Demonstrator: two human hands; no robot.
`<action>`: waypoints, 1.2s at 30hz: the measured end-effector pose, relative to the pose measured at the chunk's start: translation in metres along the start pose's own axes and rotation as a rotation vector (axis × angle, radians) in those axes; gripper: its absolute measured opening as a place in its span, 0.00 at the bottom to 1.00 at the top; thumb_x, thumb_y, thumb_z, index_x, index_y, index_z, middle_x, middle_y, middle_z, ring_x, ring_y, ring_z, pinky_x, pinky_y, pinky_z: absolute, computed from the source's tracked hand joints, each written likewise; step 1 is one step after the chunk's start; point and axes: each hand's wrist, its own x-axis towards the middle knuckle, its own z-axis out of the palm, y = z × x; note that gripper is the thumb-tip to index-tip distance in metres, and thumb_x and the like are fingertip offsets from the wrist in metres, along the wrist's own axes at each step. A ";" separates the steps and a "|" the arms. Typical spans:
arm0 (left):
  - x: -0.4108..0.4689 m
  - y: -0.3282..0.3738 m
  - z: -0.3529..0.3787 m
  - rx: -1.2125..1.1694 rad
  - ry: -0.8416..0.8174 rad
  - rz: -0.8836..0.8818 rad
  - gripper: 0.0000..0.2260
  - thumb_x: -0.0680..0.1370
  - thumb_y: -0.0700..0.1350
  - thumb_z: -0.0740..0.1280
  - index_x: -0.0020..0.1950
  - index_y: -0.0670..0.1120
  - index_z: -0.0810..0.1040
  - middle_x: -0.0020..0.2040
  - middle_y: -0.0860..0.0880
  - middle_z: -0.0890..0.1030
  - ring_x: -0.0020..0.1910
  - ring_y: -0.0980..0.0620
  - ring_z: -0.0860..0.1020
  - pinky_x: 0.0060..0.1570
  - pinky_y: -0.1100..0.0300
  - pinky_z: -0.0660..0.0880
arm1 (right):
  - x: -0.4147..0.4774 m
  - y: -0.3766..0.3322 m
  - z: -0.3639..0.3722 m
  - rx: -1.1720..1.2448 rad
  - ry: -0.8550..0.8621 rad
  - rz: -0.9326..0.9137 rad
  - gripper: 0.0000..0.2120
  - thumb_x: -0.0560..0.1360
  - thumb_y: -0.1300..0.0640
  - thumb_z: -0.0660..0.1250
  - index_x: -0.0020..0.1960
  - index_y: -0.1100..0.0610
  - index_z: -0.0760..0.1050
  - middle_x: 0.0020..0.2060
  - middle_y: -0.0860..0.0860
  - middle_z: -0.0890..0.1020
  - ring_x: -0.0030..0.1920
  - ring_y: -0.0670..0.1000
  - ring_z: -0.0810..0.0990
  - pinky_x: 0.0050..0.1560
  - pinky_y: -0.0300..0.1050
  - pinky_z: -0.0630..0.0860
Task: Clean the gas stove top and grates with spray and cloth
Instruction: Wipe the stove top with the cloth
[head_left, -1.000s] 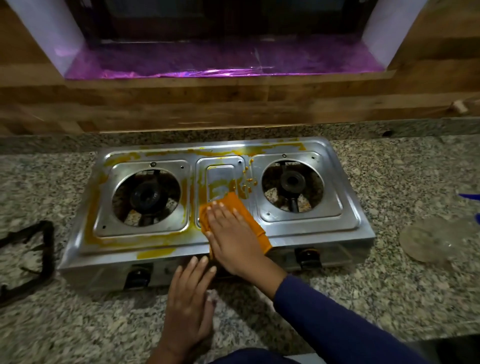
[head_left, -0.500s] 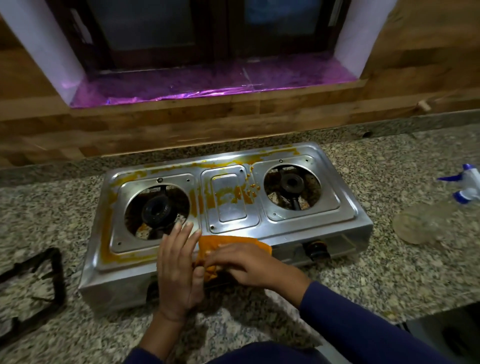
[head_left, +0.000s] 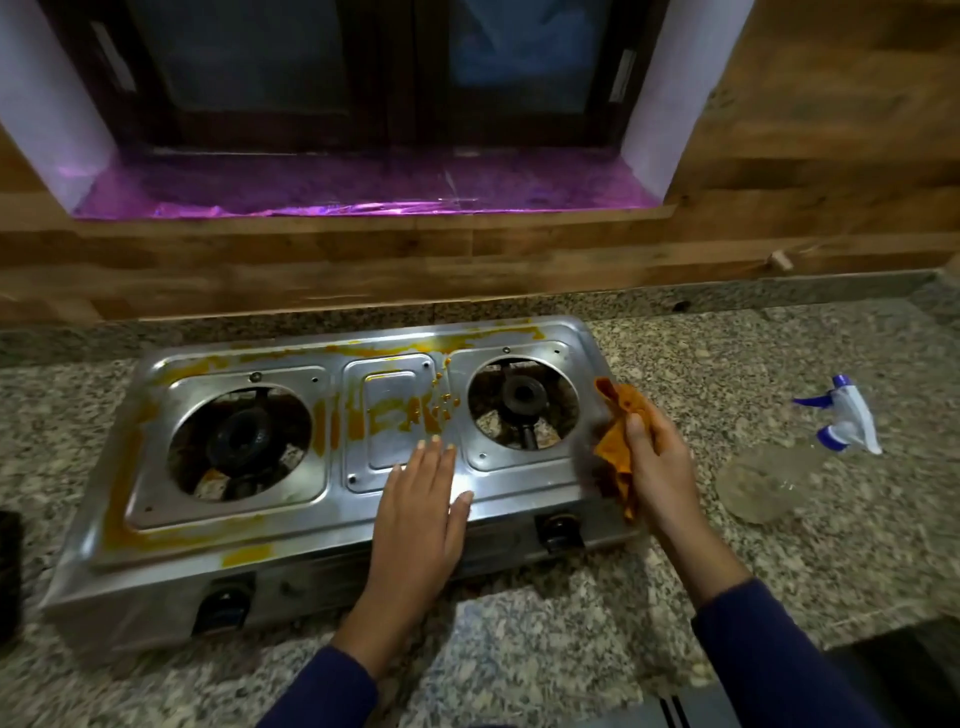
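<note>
Granite counter (head_left: 779, 545) carries the stove (head_left: 322, 519) with its long axis running left to right, and we judge that the orange cloth (head_left: 615, 447), gripped in our right hand (head_left: 660, 467) at the stove's right end, must travel left to the residue (head_left: 410, 410) on the centre panel, just beyond our left hand (head_left: 421, 509), which lies flat there, fingers straight, holding nothing.

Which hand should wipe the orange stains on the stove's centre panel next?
Right. The right hand grips the cloth beside the right burner; the left hand lies flat on the stove, holding nothing.
</note>
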 end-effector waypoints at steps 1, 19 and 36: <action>0.002 -0.002 0.004 0.040 -0.029 -0.023 0.27 0.82 0.59 0.47 0.77 0.47 0.64 0.77 0.48 0.64 0.78 0.50 0.59 0.74 0.51 0.54 | 0.010 0.007 0.002 -0.191 -0.060 -0.019 0.21 0.83 0.52 0.58 0.75 0.54 0.64 0.68 0.53 0.74 0.66 0.43 0.73 0.65 0.41 0.70; 0.006 0.003 0.013 0.216 -0.105 -0.044 0.25 0.83 0.56 0.49 0.77 0.45 0.64 0.76 0.46 0.66 0.76 0.48 0.63 0.72 0.50 0.56 | 0.220 0.019 0.084 -1.144 -0.408 -0.248 0.29 0.83 0.44 0.45 0.80 0.56 0.49 0.80 0.57 0.50 0.79 0.57 0.48 0.77 0.59 0.47; -0.003 0.004 0.015 0.156 0.034 -0.007 0.22 0.81 0.52 0.58 0.72 0.44 0.71 0.73 0.46 0.71 0.75 0.48 0.64 0.71 0.48 0.62 | 0.125 -0.018 0.214 -0.963 -0.947 -0.815 0.30 0.83 0.44 0.44 0.80 0.55 0.41 0.80 0.51 0.47 0.79 0.50 0.45 0.76 0.49 0.42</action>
